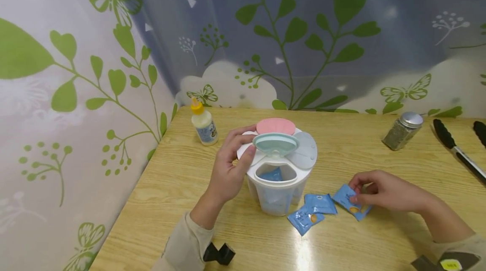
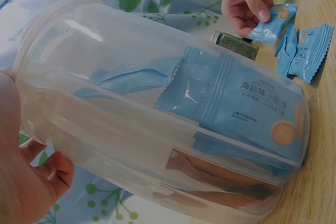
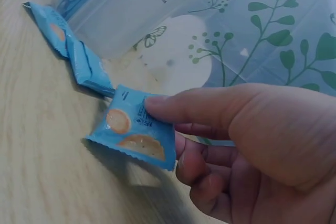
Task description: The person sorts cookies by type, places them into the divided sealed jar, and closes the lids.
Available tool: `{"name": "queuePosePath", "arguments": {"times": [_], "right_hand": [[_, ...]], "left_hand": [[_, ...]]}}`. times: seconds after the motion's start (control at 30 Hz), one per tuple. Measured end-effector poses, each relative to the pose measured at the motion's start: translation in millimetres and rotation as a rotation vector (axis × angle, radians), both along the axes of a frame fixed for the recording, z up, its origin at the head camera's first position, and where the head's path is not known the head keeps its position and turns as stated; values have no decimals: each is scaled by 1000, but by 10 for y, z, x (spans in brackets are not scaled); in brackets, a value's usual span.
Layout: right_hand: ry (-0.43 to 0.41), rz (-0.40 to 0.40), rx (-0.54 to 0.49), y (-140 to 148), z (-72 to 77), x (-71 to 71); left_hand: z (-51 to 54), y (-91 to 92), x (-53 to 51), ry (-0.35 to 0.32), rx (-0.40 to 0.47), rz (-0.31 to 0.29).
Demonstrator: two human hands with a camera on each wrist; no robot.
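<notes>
A clear sectioned storage container (image 1: 276,197) stands on the table, its green flap (image 1: 276,143) raised over the front compartment. Blue cookie packets (image 2: 257,103) lie inside that compartment; brown packets (image 2: 220,182) show in the neighbouring one. My left hand (image 1: 230,165) grips the container's white lid at its left side, fingers behind and thumb near the green flap. To the right, my right hand (image 1: 387,191) pinches a blue cookie packet (image 3: 134,127) between thumb and fingers, just above the table. Two more blue packets (image 1: 320,204) lie overlapping between that hand and the container.
A glue-like bottle with a yellow cap (image 1: 205,125) stands behind and left of the container. At the back right are a glass jar of dried herbs (image 1: 403,131) and black-handled tongs (image 1: 455,148). A patterned curtain (image 1: 303,51) borders the table's back and left.
</notes>
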State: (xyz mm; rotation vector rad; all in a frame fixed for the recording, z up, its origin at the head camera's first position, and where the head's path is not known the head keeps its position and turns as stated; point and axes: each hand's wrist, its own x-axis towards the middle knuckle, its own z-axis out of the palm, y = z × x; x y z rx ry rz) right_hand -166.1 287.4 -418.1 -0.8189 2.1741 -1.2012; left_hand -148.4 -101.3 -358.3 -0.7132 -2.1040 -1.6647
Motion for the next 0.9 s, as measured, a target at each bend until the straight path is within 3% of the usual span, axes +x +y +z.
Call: {"name": "queuePosePath", "arguments": {"times": [0.4, 0.63, 0.9], "right_hand": [[57, -49, -39, 8, 89, 68], [99, -30, -194, -70, 149, 125], [144, -63, -313, -203, 269, 219]], "left_hand": [[-14, 6, -5, 5, -8, 5], [-19, 4, -4, 0, -6, 6], [-14, 0, -4, 2, -3, 0]]}}
